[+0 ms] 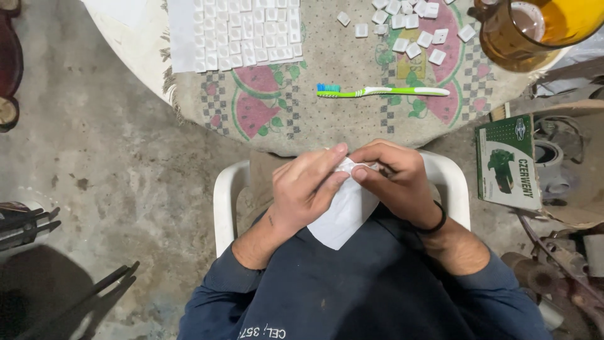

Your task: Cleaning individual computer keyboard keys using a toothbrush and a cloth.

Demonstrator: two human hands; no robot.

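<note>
left hand point(306, 187) + right hand point(395, 177) | fingers pinch white paper sheet point(343, 214) top edge | sheet hangs below

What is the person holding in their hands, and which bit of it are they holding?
Both the left hand and the right hand pinch a white sheet of paper or cloth at its top edge; the rest hangs toward the lap.

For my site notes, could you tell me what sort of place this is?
Probably a home workshop or shed: a bare concrete floor, metal parts and tools piled to one side, and small white keys spread on a cloth-covered table.
</note>
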